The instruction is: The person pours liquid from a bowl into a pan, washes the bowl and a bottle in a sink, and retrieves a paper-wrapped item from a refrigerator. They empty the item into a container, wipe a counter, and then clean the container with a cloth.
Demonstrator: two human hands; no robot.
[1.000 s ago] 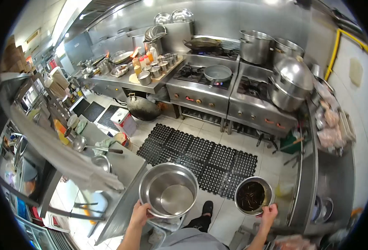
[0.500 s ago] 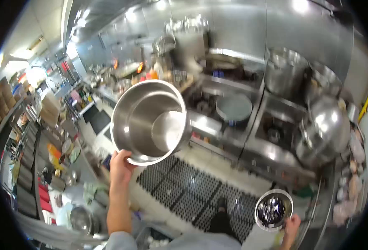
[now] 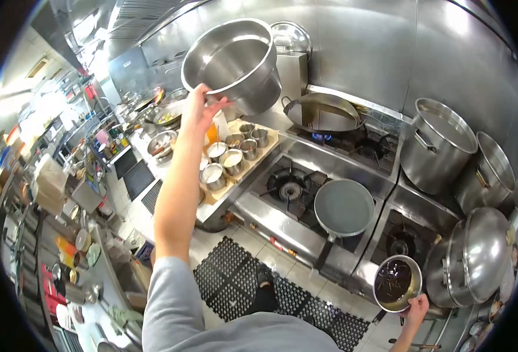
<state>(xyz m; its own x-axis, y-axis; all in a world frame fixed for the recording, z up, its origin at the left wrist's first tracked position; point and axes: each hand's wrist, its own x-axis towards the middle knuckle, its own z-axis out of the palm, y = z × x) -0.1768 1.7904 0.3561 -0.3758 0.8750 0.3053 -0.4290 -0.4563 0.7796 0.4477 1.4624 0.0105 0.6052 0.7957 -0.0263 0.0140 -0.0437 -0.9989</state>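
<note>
My left hand is stretched far forward at the near rim of a large, deep stainless steel pot. The rim is between its thumb and fingers, and the pot tilts its mouth towards me, its inside bare. Low on the right, my right hand grips the edge of a small steel bowl. Dark brown, glossy liquid lies in that bowl, which is in front of the stove's right burner. A grey frying pan sits on the stove to the bowl's upper left.
A wide two-handled pan stands over a blue flame at the back. Tall stockpots and a domed steel lid crowd the right. Several small containers stand on a board on the left counter. Perforated black mats cover the floor.
My left hand has carried the large pot forward and up, towards the back wall. The small bowl in my right hand is now nearer the stove front. My view has shifted.
</note>
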